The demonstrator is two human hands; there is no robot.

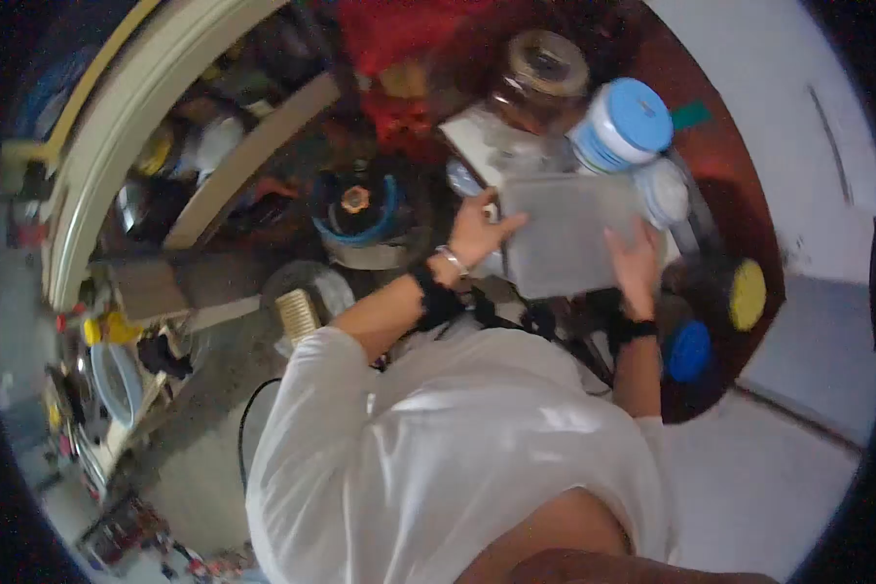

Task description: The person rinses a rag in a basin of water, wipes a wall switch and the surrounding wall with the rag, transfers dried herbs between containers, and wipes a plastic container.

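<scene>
A flat, translucent greyish plastic box [569, 238] is held up in front of my body, tilted so one broad face shows. At its left edge, my left hand [479, 234] grips it with the thumb on the near face and the other fingers partly hidden. My right hand [636, 261] clasps the lower right side, its fingers lying along the face and edge. The picture is blurred, so I cannot tell whether the box has a lid or contents. Just behind it stands a white tub with a light blue lid [638, 115].
A dark red round table [740, 195] bears a large brown-tinted jar [540, 83], a yellow lid [748, 295] and a blue lid [689, 350]. Left of me is a gas cylinder [357, 209] with an orange valve. Cluttered wooden shelving [253, 156] curves along the left.
</scene>
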